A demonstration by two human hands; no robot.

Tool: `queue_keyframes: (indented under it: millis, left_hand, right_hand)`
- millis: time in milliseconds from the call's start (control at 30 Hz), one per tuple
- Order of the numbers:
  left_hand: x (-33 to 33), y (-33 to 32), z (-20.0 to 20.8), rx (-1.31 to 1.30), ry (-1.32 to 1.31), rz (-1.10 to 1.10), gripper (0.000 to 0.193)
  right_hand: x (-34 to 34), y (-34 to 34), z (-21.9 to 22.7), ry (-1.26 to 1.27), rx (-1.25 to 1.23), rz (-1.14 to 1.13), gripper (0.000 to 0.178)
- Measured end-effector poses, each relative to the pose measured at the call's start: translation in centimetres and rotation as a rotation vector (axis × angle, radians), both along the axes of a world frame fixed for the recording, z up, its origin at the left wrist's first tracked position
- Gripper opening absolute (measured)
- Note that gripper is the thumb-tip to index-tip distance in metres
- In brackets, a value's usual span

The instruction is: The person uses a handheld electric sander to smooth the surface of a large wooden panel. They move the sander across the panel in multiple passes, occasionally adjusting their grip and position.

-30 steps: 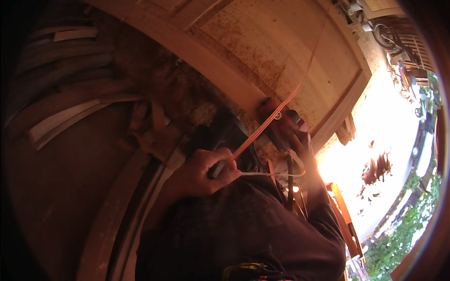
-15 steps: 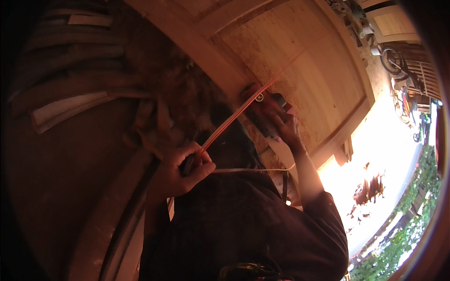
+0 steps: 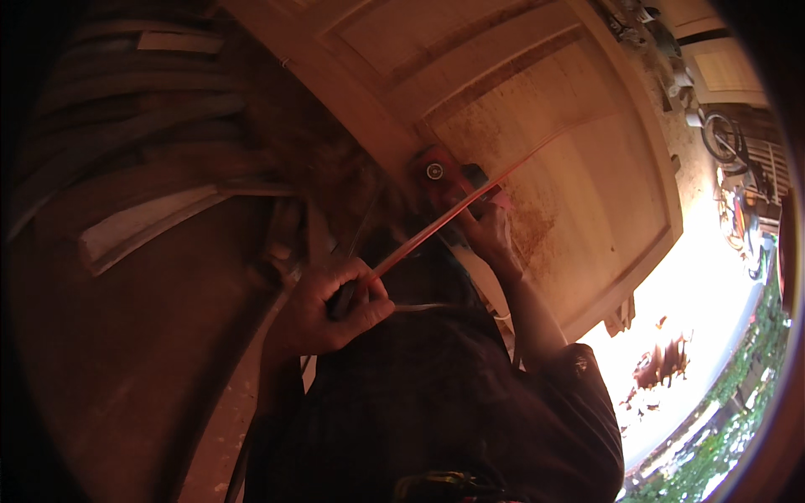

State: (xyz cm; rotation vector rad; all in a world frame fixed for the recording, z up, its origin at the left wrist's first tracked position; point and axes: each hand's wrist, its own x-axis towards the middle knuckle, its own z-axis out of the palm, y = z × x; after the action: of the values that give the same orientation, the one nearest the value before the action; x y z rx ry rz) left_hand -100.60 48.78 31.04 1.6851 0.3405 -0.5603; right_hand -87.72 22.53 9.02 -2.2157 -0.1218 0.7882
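door panel [image 3: 537, 159] of pale wood, large, stiff and probably heavy, lies flat. red power tool [image 3: 443, 180] rests on it, right hand [image 3: 490, 235] closed over its body, likely weighty; best gripped there. left hand [image 3: 335, 306], fingers curled shut, holds its thin orange cord [image 3: 436, 226], light and limp.

We see a dark short-sleeved shirt [image 3: 444, 402] with faint checks, both forearms bare, left hand [image 3: 331, 306] and right hand [image 3: 490, 235] ungloved.
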Motion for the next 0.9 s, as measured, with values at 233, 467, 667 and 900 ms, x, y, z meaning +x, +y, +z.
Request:
queue_keyframes:
  millis: [233,467,667,900]
  left_hand:
    - [-0.3,0.8,-0.3,-0.078,-0.003,0.023,0.013]
    - [1.1,1.9,0.5,-0.074,-0.045,-0.001,0.015]
    - [2.2,4.1,0.4,-0.06,-0.075,0.038,0.02]
    - [1.9,9.1,0.2,-0.022,-0.123,0.116,0.02]
  right_hand:
    - [1.7,5.9,0.7,-0.42,0.2,0.242,0.053]
    - [4.4,11.0,0.7,-0.31,0.255,0.174,0.055]
    - [8.3,17.3,2.4,-0.049,-0.024,0.081,0.057]
    - [13.2,28.1,2.7,-0.485,0.126,0.33,0.045]
